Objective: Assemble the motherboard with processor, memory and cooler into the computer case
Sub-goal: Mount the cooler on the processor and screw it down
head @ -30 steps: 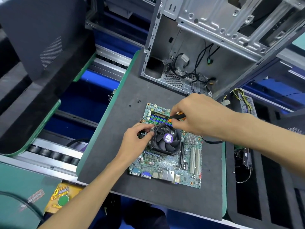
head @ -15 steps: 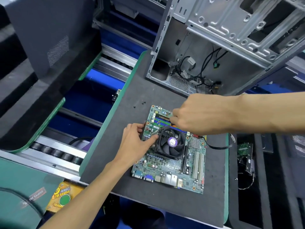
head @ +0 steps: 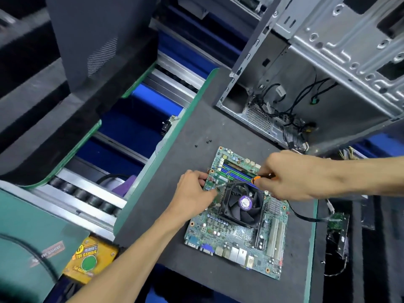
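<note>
A green motherboard (head: pixel 231 237) lies flat on the dark foam pallet (head: pixel 153 215). A black cooler fan (head: pixel 241 203) with a purple hub sits on it, and blue and green memory slots (head: pixel 235 171) run along the far edge. My left hand (head: pixel 193 191) grips the board's left edge beside the fan's corner. My right hand (head: pixel 288 173) holds an orange and black screwdriver (head: pixel 261 177), its shaft slanting down-left toward the fan's near-left corner. The open metal computer case (head: pixel 317 84) stands behind the board.
Three small black screws (head: pixel 206 142) lie on the foam beyond the board. A black cable (head: pixel 306 217) leads from the board to a small circuit board (head: pixel 337 224) on the right. Conveyor rollers (head: pixel 87 195) and a yellow button box (head: pixel 90 260) are on the left.
The screwdriver's orange handle shows again in my right hand, which has shifted right off the memory area. My left hand stays at the board's left edge. The camera view has shifted slightly.
</note>
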`<state>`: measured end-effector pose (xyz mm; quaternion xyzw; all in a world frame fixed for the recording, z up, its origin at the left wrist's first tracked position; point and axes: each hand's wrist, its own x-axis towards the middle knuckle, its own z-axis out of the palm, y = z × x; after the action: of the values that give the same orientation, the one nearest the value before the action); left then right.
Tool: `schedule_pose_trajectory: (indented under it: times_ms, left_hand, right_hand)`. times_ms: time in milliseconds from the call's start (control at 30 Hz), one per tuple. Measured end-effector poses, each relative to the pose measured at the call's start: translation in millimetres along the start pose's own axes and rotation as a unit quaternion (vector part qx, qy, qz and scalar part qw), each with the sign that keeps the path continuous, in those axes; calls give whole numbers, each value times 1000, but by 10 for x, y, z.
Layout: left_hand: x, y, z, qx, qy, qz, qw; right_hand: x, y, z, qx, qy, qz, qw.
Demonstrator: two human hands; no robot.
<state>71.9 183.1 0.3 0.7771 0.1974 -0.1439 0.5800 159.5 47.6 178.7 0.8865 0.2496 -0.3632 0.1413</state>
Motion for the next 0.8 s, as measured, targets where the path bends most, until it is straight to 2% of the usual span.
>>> schedule_pose_trajectory:
  times_ms: [33, 67, 133, 200, 267, 300, 433, 467, 533, 567, 633, 667, 733, 800]
  left_hand:
    - [3, -9, 6, -4, -2, 1, 1000]
    - [5, -20, 14, -9, -5, 2, 1000]
    - [7, -30, 25, -13, -6, 5, 1000]
    - [4, -23, 30, -15, -3, 5, 1000]
    - [-1, -7, 27, -19, 1, 1, 1000]
    - [-4, 2, 23, -23, 1, -1, 1000]
    - [-19, 25, -21, -38, -15, -9, 999]
    - [-17, 29, -23, -41, -18, -14, 999]
    - [-10, 53, -18, -46, -19, -30, 998]
    - [-7, 71, -14, -50, -18, -41, 998]
    - [1, 107, -7, -59, -13, -59, 996]
    - [5, 119, -6, -61, -11, -66, 996]
    - [16, 132, 1, -64, -7, -79, 995]
    - [28, 149, 8, -65, -5, -91, 994]
  right_hand:
    - [23, 2, 1, 99, -27, 60, 993]
    - [39, -7, -2, 219, -60, 118, 967]
    - [40, -43, -29, 415, -116, 202, 879]
    - [36, -73, -63, 495, -156, 234, 822]
    - [61, -75, -115, 513, -179, 245, 803]
    - [75, -75, -155, 504, -190, 242, 807]
    - [158, -104, -338, 354, -197, 167, 899]
    - [152, -124, -356, 282, -186, 135, 931]
    - [96, -154, -349, 35, -117, 28, 992]
    - [78, -156, -329, -103, -62, -45, 992]
    - [37, -144, -291, -304, 31, -172, 937]
    - [8, -141, -278, -363, 59, -215, 905]
    - [-54, -137, -260, -443, 56, -263, 855]
    - [-62, -149, -217, -457, 44, -279, 843]
